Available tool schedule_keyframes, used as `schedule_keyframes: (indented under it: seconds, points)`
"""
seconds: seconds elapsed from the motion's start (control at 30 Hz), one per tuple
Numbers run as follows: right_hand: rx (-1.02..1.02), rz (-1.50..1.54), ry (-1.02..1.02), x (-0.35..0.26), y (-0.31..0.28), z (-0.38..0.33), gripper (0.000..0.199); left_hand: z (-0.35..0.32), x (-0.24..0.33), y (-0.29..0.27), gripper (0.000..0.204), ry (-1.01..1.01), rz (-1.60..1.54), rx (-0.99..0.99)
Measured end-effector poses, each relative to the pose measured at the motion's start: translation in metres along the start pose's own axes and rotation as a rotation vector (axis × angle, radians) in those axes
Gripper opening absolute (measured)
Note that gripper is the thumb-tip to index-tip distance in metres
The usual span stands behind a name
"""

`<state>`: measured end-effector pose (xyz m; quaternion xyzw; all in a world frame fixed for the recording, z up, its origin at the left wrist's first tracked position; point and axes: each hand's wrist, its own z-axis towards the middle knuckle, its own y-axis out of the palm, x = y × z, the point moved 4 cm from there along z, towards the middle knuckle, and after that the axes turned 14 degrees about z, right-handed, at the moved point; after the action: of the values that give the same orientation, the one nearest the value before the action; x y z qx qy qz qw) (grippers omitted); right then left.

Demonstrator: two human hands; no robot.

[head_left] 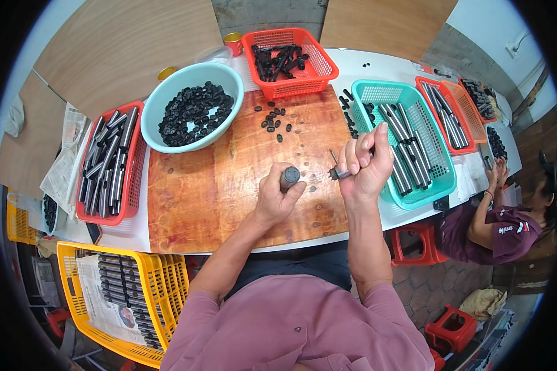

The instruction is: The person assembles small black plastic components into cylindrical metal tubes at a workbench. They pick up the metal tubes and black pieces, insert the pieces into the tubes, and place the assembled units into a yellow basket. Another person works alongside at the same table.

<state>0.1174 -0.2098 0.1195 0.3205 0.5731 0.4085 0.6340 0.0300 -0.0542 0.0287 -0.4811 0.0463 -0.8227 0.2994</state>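
Over the middle of the wooden board [229, 179], my left hand [271, 199] is closed round a dark metal tube [289, 177], its round end facing up. To its right my raised right hand [369, 166] has its fingers curled round a small dark tool [336, 174]. A thin metal rod sticks out beside that tool; the fingers hide the rest, so its kind is unclear. The two hands are apart. Beyond them, several small black oval plugs [280, 138] lie loose on the board.
A pale blue basin [147, 127] of black plugs stands far left. Red baskets [136, 185] and a green basket [442, 185] hold metal tubes. Another red basket [291, 89] contains black parts. A yellow crate [74, 309] sits lower left. A co-worker [498, 229] works at right.
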Motion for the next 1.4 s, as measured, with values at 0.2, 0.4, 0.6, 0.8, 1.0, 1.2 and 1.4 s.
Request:
schedule_keyframes:
  seconds: [0.2,0.4,0.6,0.8,1.0,1.2,1.4]
  points:
    - [-0.001,-0.005,0.003,-0.002,-0.002,0.0,0.049,0.004,0.005,0.0,0.029,-0.024,-0.049,-0.068]
    - [0.024,-0.014,-0.003,-0.001,-0.012,-0.001,0.048,0.005,-0.005,0.015,0.035,-0.344,-0.478,-0.209]
    - [-0.026,-0.004,0.022,0.0,-0.005,-0.002,0.048,0.004,0.004,0.014,0.021,-0.222,-0.175,-0.161]
    - [-0.256,-0.109,0.037,0.012,0.023,-0.006,0.048,0.005,0.016,0.018,0.019,-0.103,0.021,-0.173]
    - [-0.335,-0.158,0.088,0.017,0.029,-0.01,0.048,0.009,0.033,0.013,0.02,-0.095,0.042,-0.234]
    - [-0.337,-0.192,0.09,0.019,0.03,-0.012,0.047,0.01,0.035,0.012,0.022,-0.056,0.085,-0.226]
    - [-0.335,-0.243,0.07,0.019,0.029,-0.013,0.047,0.011,0.038,0.011,0.023,-0.079,0.12,-0.268]
